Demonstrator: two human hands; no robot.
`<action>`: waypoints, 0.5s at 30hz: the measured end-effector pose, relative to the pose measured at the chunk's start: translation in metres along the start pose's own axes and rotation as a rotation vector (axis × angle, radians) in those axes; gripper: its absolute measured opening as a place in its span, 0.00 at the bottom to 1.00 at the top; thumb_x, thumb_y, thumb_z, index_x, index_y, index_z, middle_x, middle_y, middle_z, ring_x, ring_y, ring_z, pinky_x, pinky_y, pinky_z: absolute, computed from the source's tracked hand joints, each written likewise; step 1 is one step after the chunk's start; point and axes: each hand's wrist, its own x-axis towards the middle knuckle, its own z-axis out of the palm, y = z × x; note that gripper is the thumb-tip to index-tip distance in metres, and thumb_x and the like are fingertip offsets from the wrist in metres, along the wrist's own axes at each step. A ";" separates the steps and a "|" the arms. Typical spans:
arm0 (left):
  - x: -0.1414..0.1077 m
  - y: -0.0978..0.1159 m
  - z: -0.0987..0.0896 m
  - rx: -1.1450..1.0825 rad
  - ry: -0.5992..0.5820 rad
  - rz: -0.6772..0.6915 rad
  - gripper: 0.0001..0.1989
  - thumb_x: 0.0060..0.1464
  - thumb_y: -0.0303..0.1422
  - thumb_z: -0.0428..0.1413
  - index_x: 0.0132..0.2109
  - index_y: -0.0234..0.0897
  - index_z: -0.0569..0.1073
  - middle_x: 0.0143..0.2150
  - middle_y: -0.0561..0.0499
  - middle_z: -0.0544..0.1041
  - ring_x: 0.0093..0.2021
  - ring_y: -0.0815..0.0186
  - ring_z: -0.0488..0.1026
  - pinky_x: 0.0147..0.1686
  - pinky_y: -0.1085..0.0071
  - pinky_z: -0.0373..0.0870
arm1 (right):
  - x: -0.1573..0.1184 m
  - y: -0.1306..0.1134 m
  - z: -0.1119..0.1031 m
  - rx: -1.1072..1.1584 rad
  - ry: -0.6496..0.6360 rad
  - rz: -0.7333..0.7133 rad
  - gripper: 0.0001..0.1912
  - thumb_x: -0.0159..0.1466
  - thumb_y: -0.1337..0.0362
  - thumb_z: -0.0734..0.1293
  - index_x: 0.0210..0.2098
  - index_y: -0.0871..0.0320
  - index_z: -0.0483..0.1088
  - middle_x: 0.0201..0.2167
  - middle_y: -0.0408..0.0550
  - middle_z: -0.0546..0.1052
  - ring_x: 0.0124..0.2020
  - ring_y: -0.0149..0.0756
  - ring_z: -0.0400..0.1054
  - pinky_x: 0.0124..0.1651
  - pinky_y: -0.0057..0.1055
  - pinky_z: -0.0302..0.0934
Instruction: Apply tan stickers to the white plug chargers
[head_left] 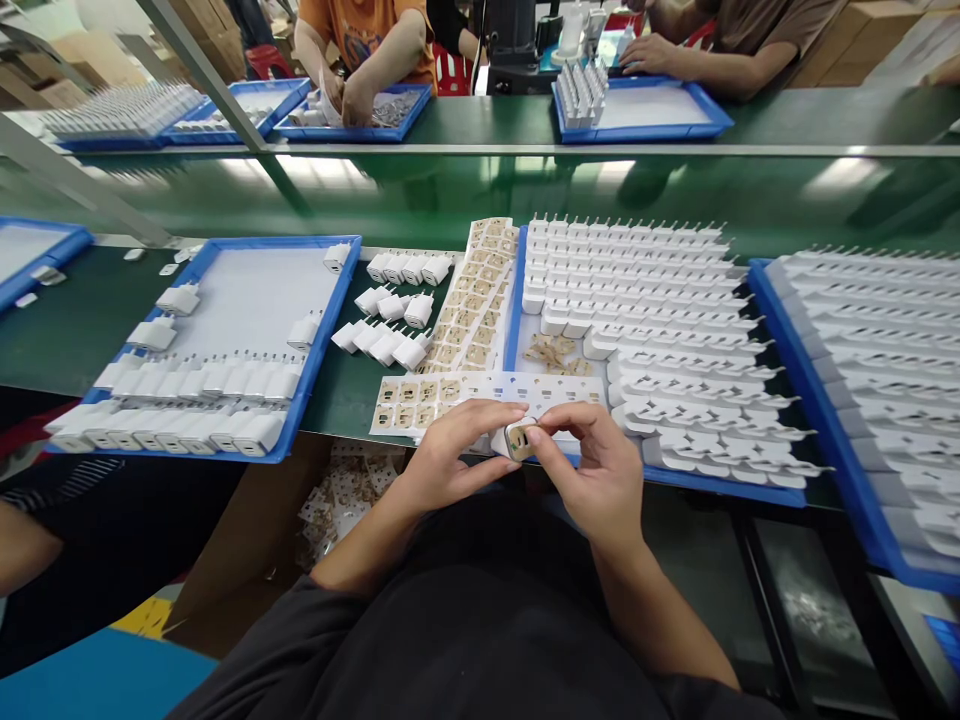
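A white plug charger (501, 440) is gripped between the thumb and fingers of my left hand (459, 455), its port face turned toward me. Against that face my right hand (589, 465) pinches a tan sticker (519, 441) with cut-outs in it. Just beyond my hands lies a sheet of tan stickers (420, 400), partly peeled to bare white backing on its right. More sticker sheets (472, 300) are stacked behind it. Loose tan pieces (555, 352) lie in the near left corner of the blue tray (513, 330), beside rows of white chargers (637, 300).
Several chargers (390, 340) stand on the green table left of the sheets. A blue tray (289, 440) with chargers is further left, another (795, 400) at far right. Below is a cardboard box (240, 560) with sticker scraps. People work across the bench; another person's arm (26, 545) is at left.
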 end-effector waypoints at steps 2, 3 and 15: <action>0.000 0.000 0.000 0.007 0.002 0.004 0.27 0.59 0.31 0.63 0.64 0.42 0.69 0.57 0.41 0.79 0.57 0.57 0.77 0.56 0.59 0.74 | 0.001 -0.001 0.001 -0.044 0.007 -0.037 0.05 0.65 0.68 0.71 0.39 0.52 0.72 0.33 0.41 0.76 0.36 0.34 0.72 0.42 0.34 0.68; 0.001 0.000 0.000 0.010 0.003 0.006 0.27 0.59 0.31 0.64 0.64 0.42 0.69 0.57 0.41 0.79 0.57 0.57 0.77 0.56 0.59 0.74 | 0.001 -0.002 0.001 -0.067 0.010 -0.055 0.05 0.65 0.68 0.71 0.39 0.52 0.72 0.33 0.41 0.77 0.35 0.34 0.72 0.41 0.34 0.68; -0.003 -0.007 0.007 -0.001 0.137 0.015 0.24 0.57 0.31 0.65 0.59 0.43 0.71 0.56 0.41 0.80 0.56 0.55 0.77 0.56 0.54 0.75 | 0.010 0.004 0.000 -0.318 0.126 -0.152 0.08 0.64 0.62 0.72 0.43 0.50 0.74 0.42 0.50 0.76 0.40 0.42 0.72 0.44 0.40 0.71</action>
